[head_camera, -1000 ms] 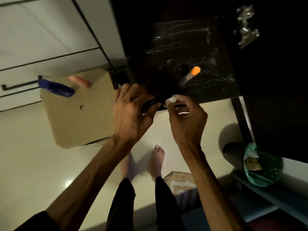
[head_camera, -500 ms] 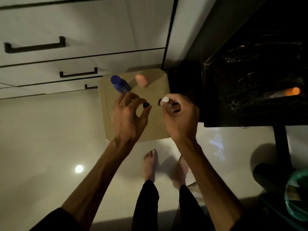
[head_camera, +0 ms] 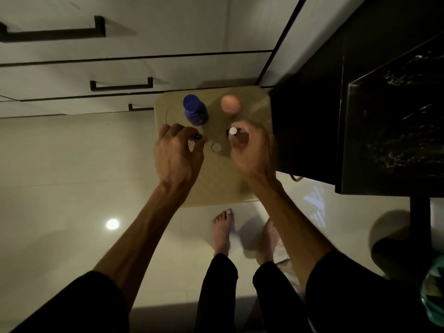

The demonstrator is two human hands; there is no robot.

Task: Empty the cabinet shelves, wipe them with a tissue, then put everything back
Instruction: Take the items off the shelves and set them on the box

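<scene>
In the head view, both hands are low over the top of a beige stool (head_camera: 240, 183) that stands on the pale floor (head_camera: 72, 176). The left hand (head_camera: 177, 155) has its fingers curled, and the fingertips (head_camera: 189, 137) pinch a small dark round object (head_camera: 197, 136); this object sits right at the fingertips, just above the stool top. What it is exactly, I cannot tell. The right hand (head_camera: 249, 147) also has curled fingers and grasps a small dark item with a white round cap (head_camera: 232, 131); the cap points up and shows beyond the thumb side of the hand.

Between the two hands, a little nearer to the person than both sets of fingertips, there is a small pale disc (head_camera: 216, 147) in the stool top, touching neither hand. Just beyond the left fingertips stands a blue bottle (head_camera: 195, 109), near but apart from them. Beyond the right fingers lies a round peach-coloured object (head_camera: 230, 105). To the right of the right hand is the dark cabinet (head_camera: 360, 116), with a glossy wrinkled sheet (head_camera: 408, 131) on its shelf. Beyond the stool are white drawers with dark handles (head_camera: 121, 84).
</scene>
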